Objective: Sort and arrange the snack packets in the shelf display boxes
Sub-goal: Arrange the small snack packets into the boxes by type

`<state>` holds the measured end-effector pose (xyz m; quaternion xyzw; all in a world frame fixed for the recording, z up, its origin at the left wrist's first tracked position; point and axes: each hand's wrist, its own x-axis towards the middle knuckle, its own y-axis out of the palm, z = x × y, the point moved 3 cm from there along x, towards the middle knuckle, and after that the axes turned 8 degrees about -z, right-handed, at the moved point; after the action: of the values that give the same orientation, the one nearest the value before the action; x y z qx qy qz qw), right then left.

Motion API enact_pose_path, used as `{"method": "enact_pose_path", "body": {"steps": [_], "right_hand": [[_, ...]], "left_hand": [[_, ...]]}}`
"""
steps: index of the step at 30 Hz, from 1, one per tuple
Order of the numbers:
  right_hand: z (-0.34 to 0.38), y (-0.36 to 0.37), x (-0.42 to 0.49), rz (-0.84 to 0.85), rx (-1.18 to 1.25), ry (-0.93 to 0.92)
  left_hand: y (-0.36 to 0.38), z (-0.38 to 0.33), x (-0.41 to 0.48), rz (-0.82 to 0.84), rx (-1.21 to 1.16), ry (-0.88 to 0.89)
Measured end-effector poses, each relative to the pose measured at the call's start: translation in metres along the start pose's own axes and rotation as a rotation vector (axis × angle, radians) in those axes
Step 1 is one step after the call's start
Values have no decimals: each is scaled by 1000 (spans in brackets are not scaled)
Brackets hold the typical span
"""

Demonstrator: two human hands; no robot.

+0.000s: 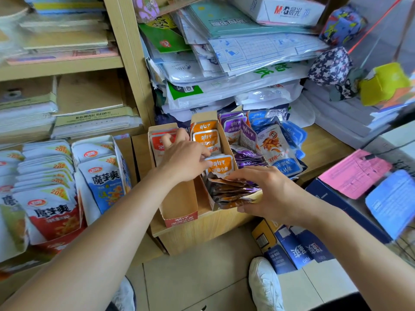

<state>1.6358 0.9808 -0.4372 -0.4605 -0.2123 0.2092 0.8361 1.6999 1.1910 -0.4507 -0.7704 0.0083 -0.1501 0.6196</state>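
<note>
L hand point(184, 158): fingers point(207, 163) pinch orange packet point(219, 165), upright in mid display box point(203, 118). R hand point(267, 190): fingers + thumb grip packet stack point(231, 194), lying flat at box front. Red box point(179, 205) just left; both on wood shelf point(202, 225).

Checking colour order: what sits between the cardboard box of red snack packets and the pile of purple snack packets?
In the head view, a cardboard box of orange snack packets stands between the red-packet box and the purple pile.
</note>
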Motion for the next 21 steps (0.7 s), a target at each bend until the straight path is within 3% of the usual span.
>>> {"method": "enact_pose_path", "body": {"steps": [5,11,14,18,21], "right_hand": [[-2,-1,-3,21,37,-25],[-3,2,-1,-10,5,-40],[-1,6,3,-36,-45,-77],[1,6,8,-167,-140,-75],[2,6,9,-244,-177,-54]], "left_hand": [[-5,-2,-3,-23,-105,-52],[-35,3,0,-474,-154,-12],[-46,8,1,-610,-157,17],[-42,8,0,-566,-211,48],[-39,9,-1,-391,-390,2]]}}
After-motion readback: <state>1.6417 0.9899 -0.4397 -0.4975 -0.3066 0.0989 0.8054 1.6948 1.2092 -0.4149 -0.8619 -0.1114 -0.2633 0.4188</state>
